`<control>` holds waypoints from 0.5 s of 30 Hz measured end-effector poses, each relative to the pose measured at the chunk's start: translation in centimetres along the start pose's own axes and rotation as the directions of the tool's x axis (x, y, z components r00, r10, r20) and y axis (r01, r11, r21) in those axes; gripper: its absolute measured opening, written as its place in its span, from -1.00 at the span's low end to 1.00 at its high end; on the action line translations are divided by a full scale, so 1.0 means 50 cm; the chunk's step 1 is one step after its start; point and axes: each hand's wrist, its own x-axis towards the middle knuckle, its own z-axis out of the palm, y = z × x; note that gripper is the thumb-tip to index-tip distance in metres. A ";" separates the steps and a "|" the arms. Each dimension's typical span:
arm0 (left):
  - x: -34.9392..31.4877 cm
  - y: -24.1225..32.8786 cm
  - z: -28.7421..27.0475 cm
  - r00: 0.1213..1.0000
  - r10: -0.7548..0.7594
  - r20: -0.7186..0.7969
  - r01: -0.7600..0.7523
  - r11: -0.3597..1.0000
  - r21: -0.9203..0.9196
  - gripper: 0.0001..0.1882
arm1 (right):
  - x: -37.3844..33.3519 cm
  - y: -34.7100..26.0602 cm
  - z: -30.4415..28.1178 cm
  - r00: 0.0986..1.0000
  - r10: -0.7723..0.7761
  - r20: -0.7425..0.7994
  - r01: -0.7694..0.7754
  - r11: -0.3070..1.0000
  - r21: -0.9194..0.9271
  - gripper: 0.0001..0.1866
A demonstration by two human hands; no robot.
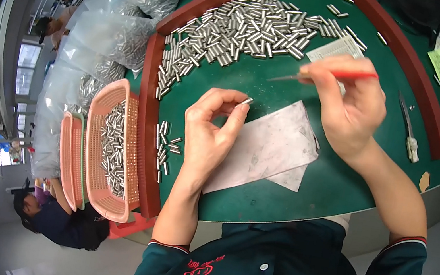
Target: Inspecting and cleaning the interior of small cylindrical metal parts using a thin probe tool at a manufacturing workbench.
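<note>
My left hand (211,127) pinches one small metal pin (244,102) between thumb and fingertips, above the green tabletop. Up and to the right, my right hand (349,103) is closed round a slim tool with a red handle (356,74). Its thin metal tip (284,78) points left toward the pin, well apart from it; the exact kind of tool does not show. Under and between my hands lies a smudged whitish cloth or paper sheet (267,148). A large heap of similar metal pins (249,24) spreads over the far side of the table.
A dark red raised border (148,97) rims the work area. Left of it stand a pink basket of pins (114,149), another pink basket (69,160) and clear bags of metal parts (132,37). A pointed tool (408,130) lies at right. A person (61,216) sits lower left.
</note>
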 end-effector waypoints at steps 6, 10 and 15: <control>-0.007 0.022 0.028 0.959 0.247 0.141 -0.268 0.950 0.162 -0.86 | 0.014 0.040 -0.010 0.994 -0.011 -0.108 -0.002 0.994 -0.112 -0.82; -0.025 0.079 0.055 0.792 0.575 0.203 -0.609 0.722 0.329 -0.81 | 0.015 0.043 -0.037 0.999 0.010 -0.045 -0.018 0.985 -0.170 -0.91; -0.053 0.060 0.078 0.681 0.402 0.612 -0.725 0.491 0.484 -0.81 | 0.026 0.009 -0.037 0.996 0.039 -0.082 -0.054 0.979 -0.194 -0.81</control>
